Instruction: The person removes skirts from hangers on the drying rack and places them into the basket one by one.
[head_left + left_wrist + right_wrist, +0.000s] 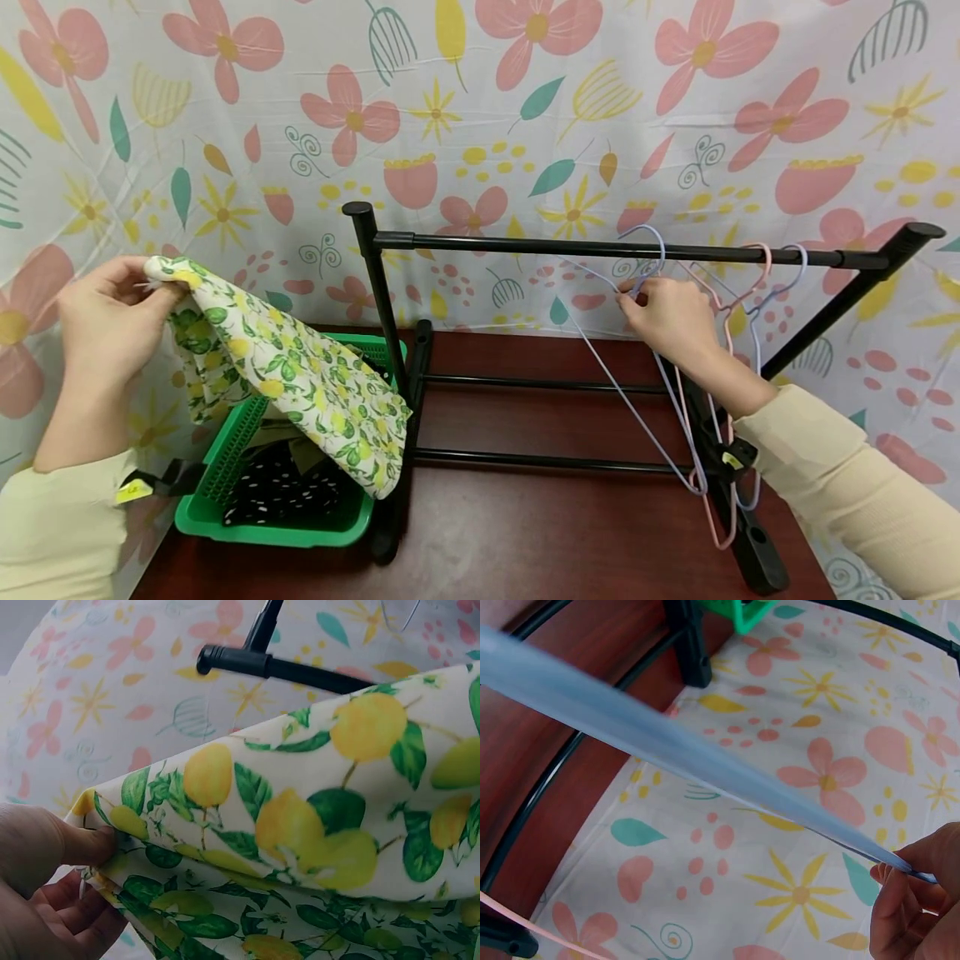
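Observation:
In the head view my left hand (112, 325) pinches one end of a lemon-print cloth (292, 358), white with yellow lemons and green leaves. The cloth slopes down to the right over a green basket (277, 533). Close up in the left wrist view, thumb and fingers grip the cloth's corner. My right hand (671, 321) pinches a pale blue clothes hanger (622, 392) just below its hook, which sits at the rack's top bar (517, 244). The right wrist view shows the fingers on this blue hanger (705, 757) where its arm meets the neck.
A pink hanger (729, 350) and another blue hanger (756, 333) hang at the bar's right end. The black rack stands on a dark red table (525, 525). Dark cloth with white spots (285, 487) lies in the basket. A floral curtain (465, 125) hangs behind.

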Motion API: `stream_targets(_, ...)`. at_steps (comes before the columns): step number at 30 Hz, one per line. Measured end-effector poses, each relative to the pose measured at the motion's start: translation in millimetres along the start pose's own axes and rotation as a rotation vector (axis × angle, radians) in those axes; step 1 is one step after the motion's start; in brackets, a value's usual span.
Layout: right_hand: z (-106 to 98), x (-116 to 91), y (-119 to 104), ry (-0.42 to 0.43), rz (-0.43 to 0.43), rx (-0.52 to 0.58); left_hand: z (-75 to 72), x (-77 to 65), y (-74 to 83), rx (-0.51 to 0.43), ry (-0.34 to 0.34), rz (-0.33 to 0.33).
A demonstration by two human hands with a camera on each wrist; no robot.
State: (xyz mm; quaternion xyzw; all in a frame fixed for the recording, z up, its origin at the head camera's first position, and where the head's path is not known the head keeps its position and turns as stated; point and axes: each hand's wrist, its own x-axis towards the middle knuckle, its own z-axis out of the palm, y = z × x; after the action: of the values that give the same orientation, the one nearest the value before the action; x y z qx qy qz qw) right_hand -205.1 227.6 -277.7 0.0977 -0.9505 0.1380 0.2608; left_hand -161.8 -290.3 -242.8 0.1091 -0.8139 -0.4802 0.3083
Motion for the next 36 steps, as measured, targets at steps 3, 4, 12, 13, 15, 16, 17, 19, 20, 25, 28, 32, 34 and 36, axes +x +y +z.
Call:
stream_targets(3,-1.2,0.1,2.7,0.000,0.009,-0.009,-5.3,3.6,-4.6,0.026,0.040,-0.022)
stream_targets(4,-1.6,-0.1,3.5,-0.001,0.013,-0.010,-6.1,5.0,-6.0,0.026,0.052,-0.030)
stream_targets(12,-0.9,-1.2,6.8,0.009,0.022,-0.008,-4.9,3.6,-19.3,0.057,-0.009,-0.042)
stream_targets(13,-0.5,-1.4,7.4,0.011,0.021,-0.008,-4.1,1.3,-21.1,0.078,-0.040,-0.036)
stream_targets(15,0.0,-1.9,8.5,0.012,0.021,-0.007,-2.3,-4.2,-24.3,0.150,-0.095,-0.001)
stream_targets(16,0.2,-2.4,9.2,0.009,0.022,-0.007,-1.2,-7.0,-25.6,0.180,-0.114,0.026)
stream_targets(17,0.5,-2.9,9.9,0.006,0.020,-0.004,-0.4,-9.6,-26.9,0.215,-0.133,0.051)
stream_targets(19,1.1,-3.8,11.9,0.008,0.009,0.002,0.8,-14.2,-29.1,0.269,-0.159,0.089)
stream_targets(20,1.1,-4.0,13.1,0.011,0.001,0.005,1.4,-16.0,-30.3,0.282,-0.171,0.099)
stream_targets(25,1.6,-3.6,19.4,0.059,-0.020,0.013,4.5,-21.3,-40.6,0.310,-0.214,0.113)
stream_targets(28,0.8,-3.4,22.6,0.080,0.005,0.015,9.7,-23.8,-50.5,0.333,-0.232,0.143)
stream_targets(32,-0.1,-4.7,26.5,0.087,0.030,0.018,21.3,-29.8,-63.6,0.353,-0.265,0.201)
stream_targets(34,0.3,-5.9,28.6,0.080,0.039,0.019,28.4,-33.1,-69.5,0.365,-0.282,0.243)
stream_targets(36,0.7,-7.0,30.7,0.071,0.049,0.017,36.3,-35.8,-75.2,0.376,-0.314,0.284)
